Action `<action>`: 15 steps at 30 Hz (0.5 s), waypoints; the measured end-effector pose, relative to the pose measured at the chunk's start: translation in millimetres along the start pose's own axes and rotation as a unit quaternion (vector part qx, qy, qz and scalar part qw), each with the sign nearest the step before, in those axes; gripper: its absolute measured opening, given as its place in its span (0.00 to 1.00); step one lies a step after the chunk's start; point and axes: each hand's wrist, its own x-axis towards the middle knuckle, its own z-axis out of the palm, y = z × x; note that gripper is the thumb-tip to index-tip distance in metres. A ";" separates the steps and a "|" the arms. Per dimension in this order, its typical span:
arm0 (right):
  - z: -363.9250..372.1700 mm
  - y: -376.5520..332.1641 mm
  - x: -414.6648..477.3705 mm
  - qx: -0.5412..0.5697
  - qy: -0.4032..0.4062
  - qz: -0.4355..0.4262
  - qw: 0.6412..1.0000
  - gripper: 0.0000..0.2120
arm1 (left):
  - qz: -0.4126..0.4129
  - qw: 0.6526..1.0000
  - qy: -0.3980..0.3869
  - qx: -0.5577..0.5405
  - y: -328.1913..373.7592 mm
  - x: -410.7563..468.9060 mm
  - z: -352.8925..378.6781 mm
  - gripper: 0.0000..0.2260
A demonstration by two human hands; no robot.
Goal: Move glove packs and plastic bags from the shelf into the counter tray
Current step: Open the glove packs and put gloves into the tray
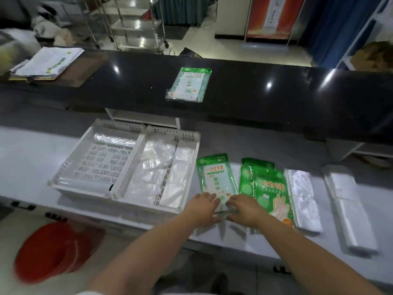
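Observation:
A green-and-white glove pack (214,175) lies on the white counter just right of the tray. My left hand (203,208) and my right hand (244,209) both rest on its near end, thumbs below the pack's edge. Beside it lies a darker green glove pack (265,184) with a hand print. Another glove pack (189,85) sits on the black upper shelf. The white two-compartment tray (102,194) holds clear plastic bags (157,173) in its right compartment and one bag at the back of the left.
Two stacks of plastic bags lie on the counter to the right, one (302,199) next to the green pack, one (348,209) further out. A pile of papers (49,62) sits on the shelf's left end. A red bucket (53,250) stands below the counter.

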 end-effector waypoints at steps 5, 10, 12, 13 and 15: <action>13.7 4.8 -2.4 -0.021 -0.013 -0.049 0.998 0.32 | -0.038 0.999 -0.020 -0.013 20.3 -8.8 8.6 0.36; 17.4 6.4 -1.4 -0.054 0.003 -0.061 0.997 0.21 | -0.064 0.997 -0.035 0.004 26.8 -6.4 7.1 0.20; 16.5 7.2 0.6 -0.046 0.041 -0.053 0.997 0.14 | -0.056 0.998 -0.025 0.013 26.0 -3.5 2.2 0.16; 15.6 8.4 1.6 -0.038 0.055 -0.046 0.997 0.12 | -0.051 0.998 -0.021 0.014 24.5 -2.2 -0.2 0.15; 12.7 12.2 3.8 -0.032 0.076 -0.035 0.996 0.13 | -0.049 0.999 -0.018 0.008 22.2 -0.1 -9.7 0.13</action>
